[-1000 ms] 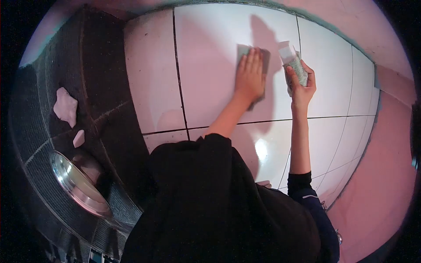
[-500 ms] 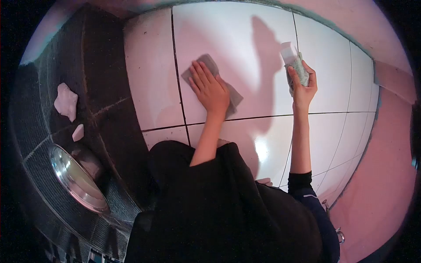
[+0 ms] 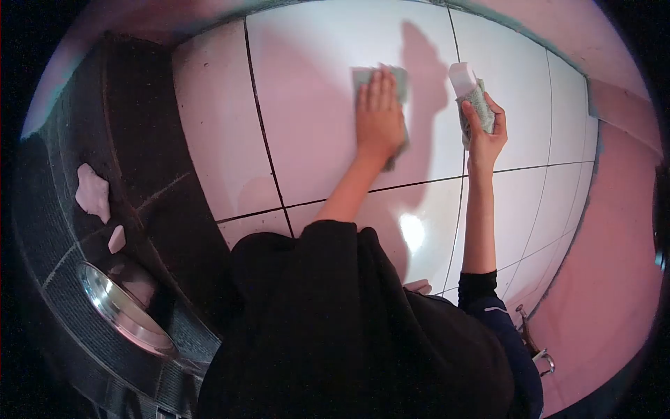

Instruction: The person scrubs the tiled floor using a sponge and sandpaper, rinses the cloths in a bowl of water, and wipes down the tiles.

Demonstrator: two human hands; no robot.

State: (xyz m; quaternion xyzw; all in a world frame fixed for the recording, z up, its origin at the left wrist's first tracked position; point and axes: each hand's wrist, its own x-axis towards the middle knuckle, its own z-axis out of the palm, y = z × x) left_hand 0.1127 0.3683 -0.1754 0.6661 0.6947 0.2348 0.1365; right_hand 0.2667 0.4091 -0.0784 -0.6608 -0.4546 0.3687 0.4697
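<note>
Where the black garment (image 3: 335, 328) ends, nearest the camera, the left hand (image 3: 379, 129) lies flat, fingers close together, on a gray-green cloth (image 3: 400, 80) spread over white tiles (image 3: 307, 133). Right hand (image 3: 486, 143): clamped around a green textured wrap (image 3: 478, 109), white block (image 3: 463, 78) protruding (lower part hidden). To the left, on dark tiles (image 3: 171, 216): one metal bowl (image 3: 115, 307); small pale piece (image 3: 116, 239); larger pale piece (image 3: 93, 193). Far right: pink wall (image 3: 607, 237).

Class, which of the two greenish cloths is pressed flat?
The cloth under the left hand, against the white tiles; the other cloth is bunched in the right hand with a white block.
</note>
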